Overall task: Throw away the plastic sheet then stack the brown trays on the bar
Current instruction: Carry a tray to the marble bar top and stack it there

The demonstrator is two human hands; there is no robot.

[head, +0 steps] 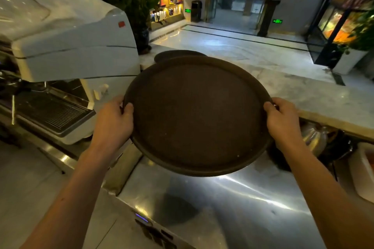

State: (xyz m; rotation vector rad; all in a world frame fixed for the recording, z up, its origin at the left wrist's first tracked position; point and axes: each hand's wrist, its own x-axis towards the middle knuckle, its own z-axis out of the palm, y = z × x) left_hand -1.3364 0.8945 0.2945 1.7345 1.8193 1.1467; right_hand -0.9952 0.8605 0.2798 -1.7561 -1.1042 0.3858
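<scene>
Steel desk lies under you; your left hand and right hand each clench the tray rim, held aloft. Stacking step: carry it toward twelve o'clock and lower it squarely onto the second tray on the bar.

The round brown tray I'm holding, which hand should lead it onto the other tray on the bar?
Probably the left hand: the second brown tray lies on the marble bar toward that side; the right hand steadies the held tray.

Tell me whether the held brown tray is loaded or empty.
Empty: the brown tray, gripped by left hand and right hand, shows only bare surface.
</scene>
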